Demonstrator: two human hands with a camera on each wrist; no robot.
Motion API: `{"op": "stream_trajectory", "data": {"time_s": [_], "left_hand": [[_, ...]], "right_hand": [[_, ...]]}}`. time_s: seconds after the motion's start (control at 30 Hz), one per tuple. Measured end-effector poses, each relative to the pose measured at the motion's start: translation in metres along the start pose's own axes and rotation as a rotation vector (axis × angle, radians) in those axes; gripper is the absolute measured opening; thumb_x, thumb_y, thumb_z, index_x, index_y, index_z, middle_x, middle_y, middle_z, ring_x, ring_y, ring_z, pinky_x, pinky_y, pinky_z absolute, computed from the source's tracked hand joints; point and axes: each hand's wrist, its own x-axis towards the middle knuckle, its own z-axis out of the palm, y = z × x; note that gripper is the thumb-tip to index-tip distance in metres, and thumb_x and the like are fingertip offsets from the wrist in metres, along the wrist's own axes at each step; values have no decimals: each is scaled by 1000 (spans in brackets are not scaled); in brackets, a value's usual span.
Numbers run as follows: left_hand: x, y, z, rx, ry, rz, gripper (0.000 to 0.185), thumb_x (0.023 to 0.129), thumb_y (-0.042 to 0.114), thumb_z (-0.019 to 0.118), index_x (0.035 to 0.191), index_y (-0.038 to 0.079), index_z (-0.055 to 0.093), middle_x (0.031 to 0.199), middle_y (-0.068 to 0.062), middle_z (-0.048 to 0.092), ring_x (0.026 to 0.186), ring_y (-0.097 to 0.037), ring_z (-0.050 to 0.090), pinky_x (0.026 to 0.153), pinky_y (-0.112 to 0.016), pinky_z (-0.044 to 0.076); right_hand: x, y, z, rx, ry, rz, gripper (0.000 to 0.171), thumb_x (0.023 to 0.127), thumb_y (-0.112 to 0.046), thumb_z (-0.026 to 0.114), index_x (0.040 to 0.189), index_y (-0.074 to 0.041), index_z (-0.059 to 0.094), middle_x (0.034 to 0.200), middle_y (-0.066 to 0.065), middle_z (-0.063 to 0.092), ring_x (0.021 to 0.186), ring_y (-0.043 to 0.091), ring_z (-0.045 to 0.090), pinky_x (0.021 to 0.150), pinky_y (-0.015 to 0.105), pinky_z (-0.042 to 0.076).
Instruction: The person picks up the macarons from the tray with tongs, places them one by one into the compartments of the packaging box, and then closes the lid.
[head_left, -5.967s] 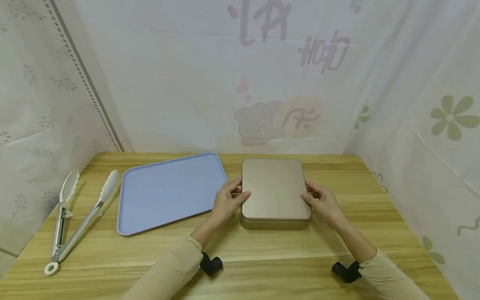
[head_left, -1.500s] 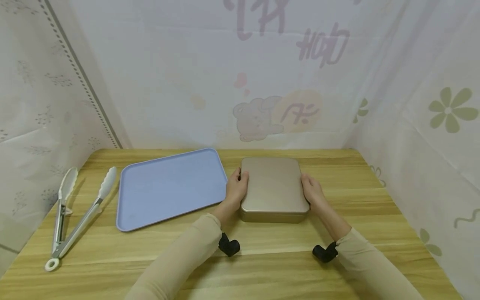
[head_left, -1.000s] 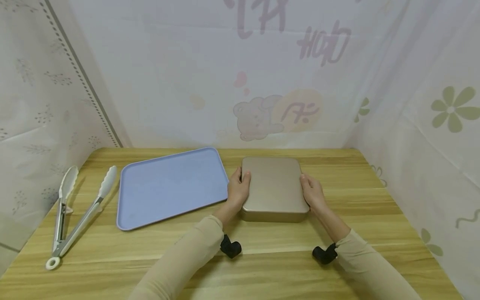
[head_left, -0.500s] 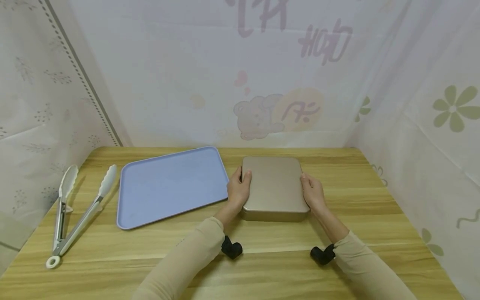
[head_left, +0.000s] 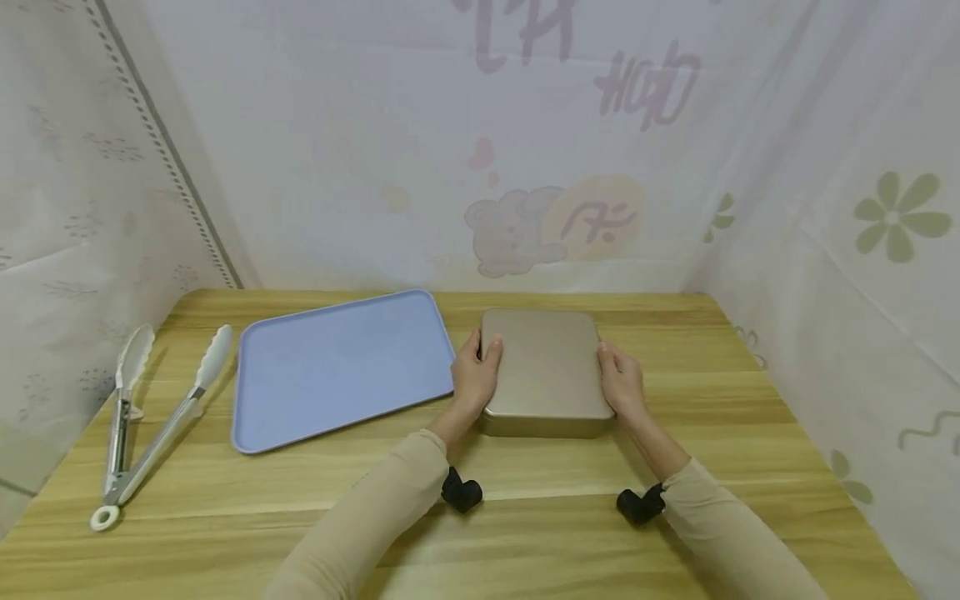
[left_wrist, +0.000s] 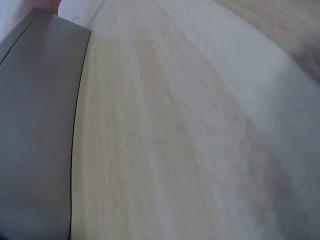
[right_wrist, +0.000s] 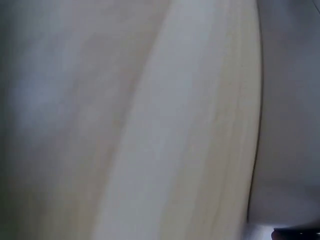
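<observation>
Against the frame six seconds back, both hands have slid from a fingertip hold near the tin's middle to a flatter clasp along its sides, with the forearms drawn closer in; over the last half second almost nothing has shifted, and the tin sits where it sat.

The left hand [head_left: 476, 379] grasps the left edge of the gold tin [head_left: 545, 369], its thumb lying over the lid's rim and its fingers curled against the side wall; the right hand [head_left: 622, 385] clasps the opposite edge in the same way, thumb on top, fingers down the wall; both hands hold the tin while it rests on the wooden table [head_left: 525, 517].

The tin lies flat, lid uppermost, at the middle of the table just right of the blue tray [head_left: 337, 367], near it but apart from it; its sides look close to equal, so I cannot tell a long axis, and its edges run square to the table's front; the tray is turned slightly askew; white-tipped tongs [head_left: 150, 425] lie at the far left, tips pointing away from the person.

In the left wrist view the tin's side wall [left_wrist: 35, 130] stands against the table's wood; the right wrist view is too blurred to tell more.
</observation>
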Motion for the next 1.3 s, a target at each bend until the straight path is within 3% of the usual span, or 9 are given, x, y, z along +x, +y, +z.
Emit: {"op": "stream_trajectory", "data": {"time_s": [0.1,0.2,0.33,0.43,0.6,0.83,0.97,1.2,1.3], "left_hand": [[3,-2,0,-5,-27,-17,58,100,30,53,147,-1,40,148,-20,46,139,-35,42,116,-44,33],[7,-2,-2,-21,-44,-51,57,101,33,50,145,-2,42,148,-21,46,140,-35,42,116,-44,32],[13,3,-4,-61,-59,-94,58,102,35,47,146,-3,40,151,-22,43,142,-35,38,118,-45,30],[13,7,-3,-96,-93,-138,61,103,36,44,149,-3,34,154,-21,38,144,-35,34,119,-45,27],[16,12,1,-98,-100,-147,48,104,36,40,132,-2,50,134,-23,55,124,-35,51,110,-47,38],[24,15,4,-44,-75,-127,40,105,36,38,111,-1,53,109,-20,56,102,-31,54,96,-45,44],[25,13,4,7,-74,-70,41,105,34,41,123,0,54,120,-22,60,112,-34,56,102,-47,43],[25,10,3,78,-75,-18,45,103,38,46,130,3,53,128,-20,61,117,-35,58,104,-47,44],[24,10,2,99,-62,-4,44,102,38,47,128,4,55,125,-20,63,115,-35,60,102,-48,45]], "right_hand": [[1,-1,-2,-5,-24,16,50,107,-34,35,132,2,58,102,24,62,78,13,53,70,24,46],[4,-2,-4,44,-89,76,52,107,-35,31,138,3,51,116,25,59,97,22,57,87,34,49],[13,-5,-6,120,-152,146,58,107,-38,25,148,2,37,149,25,41,132,31,41,114,46,33],[17,-6,-7,125,-187,158,64,107,-42,22,152,2,29,155,24,32,142,36,33,119,49,26],[20,-10,-7,77,-221,159,69,106,-47,17,155,2,19,160,23,21,148,40,23,120,52,22],[28,-12,-3,13,-161,108,70,106,-45,16,141,12,40,138,31,45,128,39,44,111,51,35],[34,-7,0,-21,-106,82,68,106,-46,22,129,10,53,107,22,56,98,27,53,89,39,47],[33,-11,2,-29,-65,43,56,107,-35,29,132,8,54,115,24,58,101,27,52,91,38,44],[34,-9,3,-43,-42,29,52,107,-34,32,122,8,60,97,19,59,90,23,52,81,33,44]]}}
